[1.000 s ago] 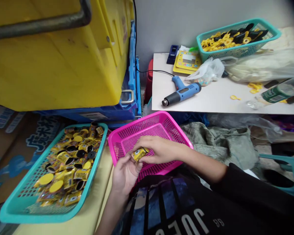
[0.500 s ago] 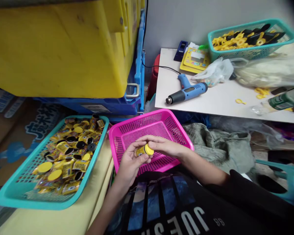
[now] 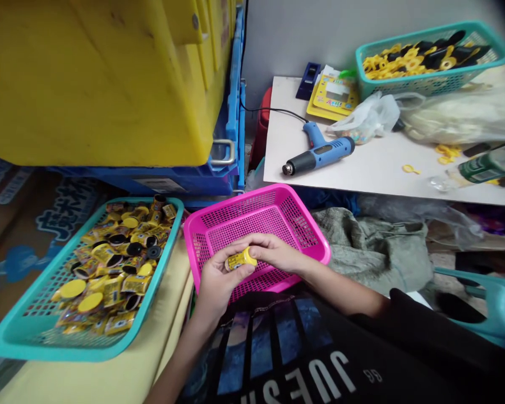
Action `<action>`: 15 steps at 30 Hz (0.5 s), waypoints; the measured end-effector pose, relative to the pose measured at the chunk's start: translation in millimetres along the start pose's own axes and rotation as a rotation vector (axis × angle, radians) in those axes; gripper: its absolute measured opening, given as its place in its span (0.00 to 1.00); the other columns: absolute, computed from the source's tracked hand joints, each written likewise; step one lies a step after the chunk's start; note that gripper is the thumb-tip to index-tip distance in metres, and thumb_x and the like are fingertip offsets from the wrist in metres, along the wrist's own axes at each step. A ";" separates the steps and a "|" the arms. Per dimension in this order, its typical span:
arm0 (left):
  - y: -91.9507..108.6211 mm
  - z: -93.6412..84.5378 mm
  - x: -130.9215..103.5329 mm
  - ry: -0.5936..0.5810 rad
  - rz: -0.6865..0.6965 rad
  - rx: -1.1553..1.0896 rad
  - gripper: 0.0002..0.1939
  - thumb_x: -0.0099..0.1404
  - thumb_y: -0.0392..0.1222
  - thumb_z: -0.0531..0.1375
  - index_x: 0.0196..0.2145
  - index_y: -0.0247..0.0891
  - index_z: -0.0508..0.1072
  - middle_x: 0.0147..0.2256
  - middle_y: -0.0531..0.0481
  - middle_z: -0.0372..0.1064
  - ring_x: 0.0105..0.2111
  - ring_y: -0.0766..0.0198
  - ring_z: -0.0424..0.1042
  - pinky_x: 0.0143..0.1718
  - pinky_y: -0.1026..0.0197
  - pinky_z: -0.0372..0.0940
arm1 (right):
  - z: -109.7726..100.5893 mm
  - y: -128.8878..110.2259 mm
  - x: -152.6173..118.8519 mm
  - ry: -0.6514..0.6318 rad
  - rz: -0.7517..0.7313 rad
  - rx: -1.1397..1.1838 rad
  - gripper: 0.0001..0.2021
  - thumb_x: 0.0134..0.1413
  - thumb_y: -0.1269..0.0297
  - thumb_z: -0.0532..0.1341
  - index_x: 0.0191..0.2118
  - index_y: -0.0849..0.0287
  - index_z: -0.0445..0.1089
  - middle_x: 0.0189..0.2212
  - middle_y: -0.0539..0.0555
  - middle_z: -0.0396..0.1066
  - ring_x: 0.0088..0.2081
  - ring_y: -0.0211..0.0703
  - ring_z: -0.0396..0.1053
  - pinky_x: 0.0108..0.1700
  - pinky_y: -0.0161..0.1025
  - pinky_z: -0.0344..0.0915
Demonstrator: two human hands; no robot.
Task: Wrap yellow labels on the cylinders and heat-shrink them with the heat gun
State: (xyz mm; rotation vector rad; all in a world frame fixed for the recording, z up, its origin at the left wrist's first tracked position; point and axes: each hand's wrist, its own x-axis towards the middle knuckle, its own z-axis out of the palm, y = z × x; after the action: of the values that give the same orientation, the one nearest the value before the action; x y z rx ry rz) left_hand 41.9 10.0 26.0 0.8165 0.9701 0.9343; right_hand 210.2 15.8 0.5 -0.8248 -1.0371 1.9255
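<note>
A small yellow bottle [image 3: 238, 260] with a printed wrap and a yellow cap lies tilted between my hands. My left hand [image 3: 217, 280] is wrapped round its body, thumb along the near side. At the cap end, the fingers of my right hand [image 3: 273, 252] are closed on the bottle; the fingers partly cover it. Both hands are over the near half of a pink mesh basket [image 3: 292, 193], whose visible floor shows nothing lying on it. To the left, a teal basket [image 3: 29, 339] holds many similar yellow bottles [image 3: 118, 269], some with black ends showing.
A blue heat gun [image 3: 320, 154] lies on a white table [image 3: 379, 177], near plastic bags [image 3: 372, 120] and a teal basket [image 3: 416, 87] of yellow and black parts. A big yellow bin [image 3: 96, 84] on blue crates [image 3: 185, 179] rises at the left. Grey-green cloth [image 3: 374, 247] hangs at right.
The bottle has turned slightly in my fingers and now lies more level, with its cap a little further left. Both hands keep hold; the whole view has shifted slightly.
</note>
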 end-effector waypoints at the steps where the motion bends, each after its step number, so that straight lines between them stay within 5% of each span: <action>1: -0.2 0.7 -0.3 0.015 -0.004 -0.004 0.19 0.43 0.35 0.75 0.36 0.39 0.81 0.40 0.48 0.78 0.38 0.62 0.77 0.41 0.63 0.72 | 0.8 0.4 0.7 0.005 0.004 0.004 0.27 0.50 0.48 0.66 0.46 0.68 0.69 0.46 0.57 0.67 0.44 0.29 0.67 0.49 0.28 0.65; 5: 3.6 0.8 0.3 0.001 -0.133 -0.155 0.19 0.50 0.39 0.74 0.41 0.37 0.79 0.36 0.48 0.78 0.29 0.66 0.77 0.33 0.66 0.73 | 4.5 6.8 6.1 0.020 0.028 0.064 0.34 0.50 0.41 0.63 0.50 0.69 0.66 0.41 0.57 0.68 0.36 0.28 0.66 0.40 0.28 0.66; 10: 11.9 -9.8 7.0 -0.074 -0.329 -0.445 0.18 0.63 0.49 0.64 0.45 0.33 0.77 0.41 0.42 0.78 0.37 0.60 0.79 0.38 0.64 0.75 | 7.1 12.4 14.1 0.080 0.064 0.120 0.38 0.52 0.34 0.57 0.55 0.65 0.62 0.52 0.62 0.63 0.46 0.36 0.67 0.46 0.32 0.68; 15: 8.0 -16.3 4.4 -0.027 -0.306 -0.411 0.17 0.60 0.44 0.67 0.46 0.36 0.76 0.41 0.44 0.78 0.37 0.60 0.79 0.39 0.63 0.74 | 10.8 16.5 18.4 0.052 0.144 0.074 0.37 0.52 0.34 0.56 0.51 0.67 0.62 0.46 0.62 0.65 0.41 0.35 0.67 0.43 0.33 0.68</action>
State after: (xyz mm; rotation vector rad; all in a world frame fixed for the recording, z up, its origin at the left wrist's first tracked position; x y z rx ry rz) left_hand 25.8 19.5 26.1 0.3218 0.8138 0.8152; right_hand 187.1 21.7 -12.1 -0.9243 -0.8906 2.0391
